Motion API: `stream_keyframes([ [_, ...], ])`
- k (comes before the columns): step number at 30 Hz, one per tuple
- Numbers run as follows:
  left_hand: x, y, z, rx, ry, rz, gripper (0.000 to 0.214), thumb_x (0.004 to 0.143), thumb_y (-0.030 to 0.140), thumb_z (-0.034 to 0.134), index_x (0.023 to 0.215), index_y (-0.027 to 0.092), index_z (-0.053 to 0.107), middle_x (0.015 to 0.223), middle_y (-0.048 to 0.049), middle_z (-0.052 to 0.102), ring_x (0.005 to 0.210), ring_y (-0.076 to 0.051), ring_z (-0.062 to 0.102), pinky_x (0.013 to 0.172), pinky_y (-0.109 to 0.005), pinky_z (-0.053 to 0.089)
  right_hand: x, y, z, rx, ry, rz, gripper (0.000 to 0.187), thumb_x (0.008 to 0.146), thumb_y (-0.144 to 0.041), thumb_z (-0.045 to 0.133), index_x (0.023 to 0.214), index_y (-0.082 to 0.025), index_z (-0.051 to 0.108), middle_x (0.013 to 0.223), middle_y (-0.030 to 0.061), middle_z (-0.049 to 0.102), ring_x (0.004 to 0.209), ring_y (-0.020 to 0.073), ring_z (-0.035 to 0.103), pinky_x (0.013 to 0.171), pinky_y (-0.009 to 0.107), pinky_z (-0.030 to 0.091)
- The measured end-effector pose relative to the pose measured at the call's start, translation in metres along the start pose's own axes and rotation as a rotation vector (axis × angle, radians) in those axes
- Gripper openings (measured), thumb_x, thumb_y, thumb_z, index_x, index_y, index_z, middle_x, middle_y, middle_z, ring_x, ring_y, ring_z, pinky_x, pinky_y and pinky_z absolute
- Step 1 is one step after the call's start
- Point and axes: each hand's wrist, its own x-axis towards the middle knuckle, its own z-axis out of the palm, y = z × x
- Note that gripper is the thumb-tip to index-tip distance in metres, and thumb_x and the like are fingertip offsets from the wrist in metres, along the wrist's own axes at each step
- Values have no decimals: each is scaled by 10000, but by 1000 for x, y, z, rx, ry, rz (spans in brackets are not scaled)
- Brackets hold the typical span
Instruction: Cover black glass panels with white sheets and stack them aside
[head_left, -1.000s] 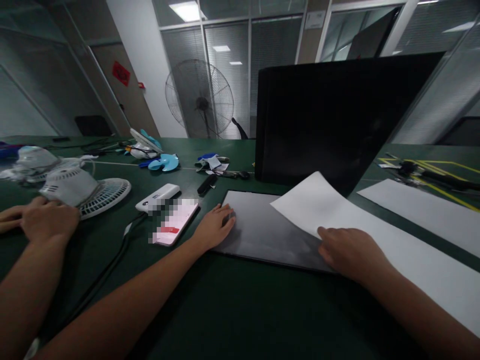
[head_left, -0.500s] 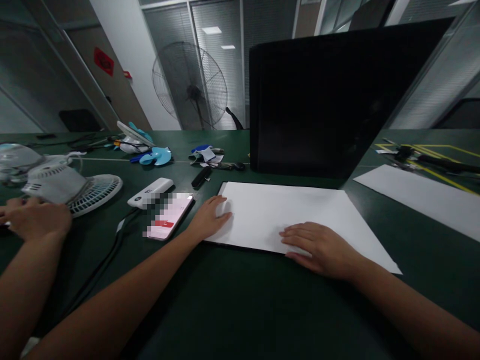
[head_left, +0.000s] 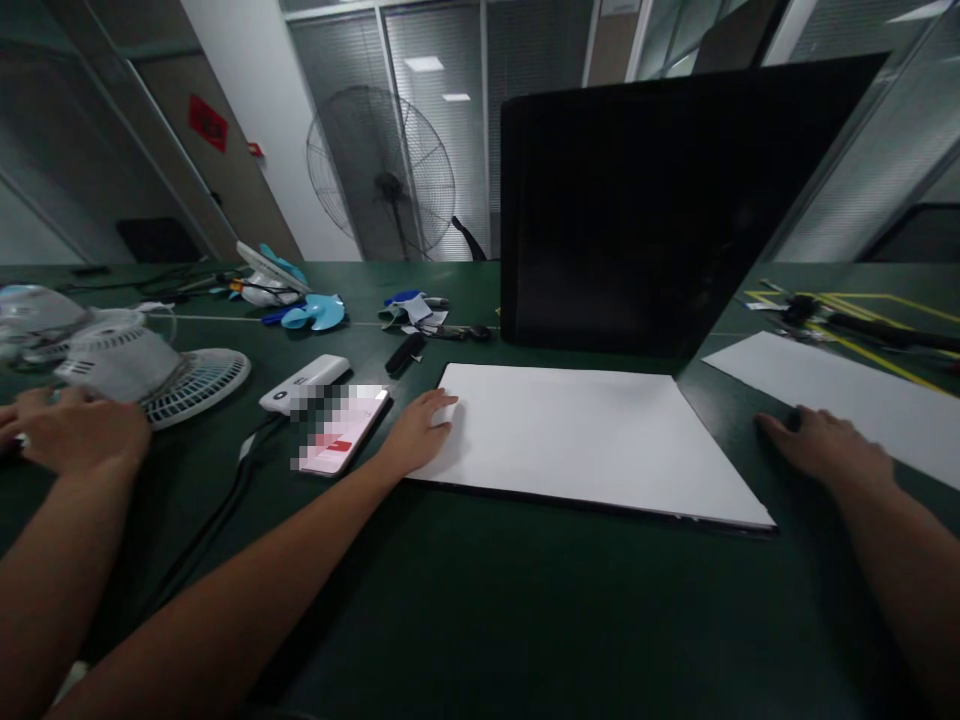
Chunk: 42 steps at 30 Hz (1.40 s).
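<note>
My left hand (head_left: 414, 432) lies open on the left edge of a white sheet (head_left: 570, 430), thumb and fingers apart. The sheet sits flat on a thin dark base, whose black rim shows along the front edge. Behind it a large black panel (head_left: 645, 210) stands upright and leans back. To the right, my right hand (head_left: 825, 445) is on the green table, thumb spread from the fingers, holding nothing I can see. Its fingertips are close to the edge of a second white sheet (head_left: 847, 390).
Another person's hand (head_left: 86, 430) rests beside a white fan (head_left: 124, 355) at left. A phone (head_left: 345, 430) and a white power bank (head_left: 306, 384) with a cable lie near my left forearm. Blue fan blades (head_left: 315, 312) and cloths (head_left: 420, 312) are farther back.
My right hand has left the front of the white sheet and moved right onto the table. The sheet's right side has shifted slightly left. My left hand has stayed nearly still.
</note>
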Motion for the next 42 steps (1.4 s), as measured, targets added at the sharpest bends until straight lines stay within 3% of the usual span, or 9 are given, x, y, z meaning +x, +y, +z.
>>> stream_keyframes([
  [4,-2,4,-4,20,-6,-16,476,869,156,564,1338,171,645,1525,-119,552,1442,-259,482,1231,-445,337,-4,-5,0,-4,-27,103,935,891,-788,156,1492,-156,494,1428,266,514,1295,478,477,965,679,408],
  [7,-3,8,-6,38,-11,-28,463,877,154,557,1329,165,659,1531,-123,546,1439,-263,486,1235,-439,331,-7,-8,-4,-41,36,142,959,858,-815,155,1513,-197,485,1455,251,491,1318,480,448,964,655,411],
  [15,-4,6,-6,49,4,16,432,887,174,550,1300,155,674,1502,-140,572,1424,-268,505,1219,-436,359,-4,1,-9,-28,35,76,762,902,-648,252,1374,-196,644,1387,259,545,1195,454,537,836,584,426],
  [19,-4,6,-6,37,14,16,412,895,193,551,1286,195,681,1506,-105,573,1422,-264,506,1217,-448,363,-1,-4,-5,31,111,42,898,840,-804,298,1440,-203,590,1437,271,507,1282,486,466,877,627,403],
  [22,-5,8,-7,30,5,3,403,903,204,547,1282,185,684,1505,-111,572,1416,-273,512,1218,-447,362,3,-9,1,115,79,-36,1022,802,-889,310,1526,-191,492,1517,270,434,1356,479,420,932,638,401],
  [27,-6,10,-9,30,1,5,404,904,200,550,1285,178,682,1502,-120,575,1428,-275,499,1220,-443,357,7,-8,4,97,-9,-8,906,839,-842,328,1457,-229,577,1439,248,535,1219,486,545,841,622,448],
  [30,-6,11,-9,39,1,6,403,911,205,543,1290,170,679,1502,-126,573,1426,-273,501,1220,-439,356,2,-9,-4,53,-33,-1,790,882,-787,294,1377,-279,642,1339,220,611,1138,456,600,797,559,458],
  [36,-7,9,-9,36,0,-2,404,920,220,545,1304,202,671,1513,-100,566,1425,-266,502,1209,-458,370,-12,-20,-25,59,-12,62,652,945,-541,288,1373,-189,631,1185,309,635,997,427,668,680,504,440],
  [42,-6,8,-8,33,10,5,412,910,236,558,1299,177,680,1492,-120,583,1426,-279,501,1221,-436,354,-41,-47,-53,-40,56,4,559,936,-540,345,1182,-176,691,1067,269,669,945,430,682,630,479,450],
])
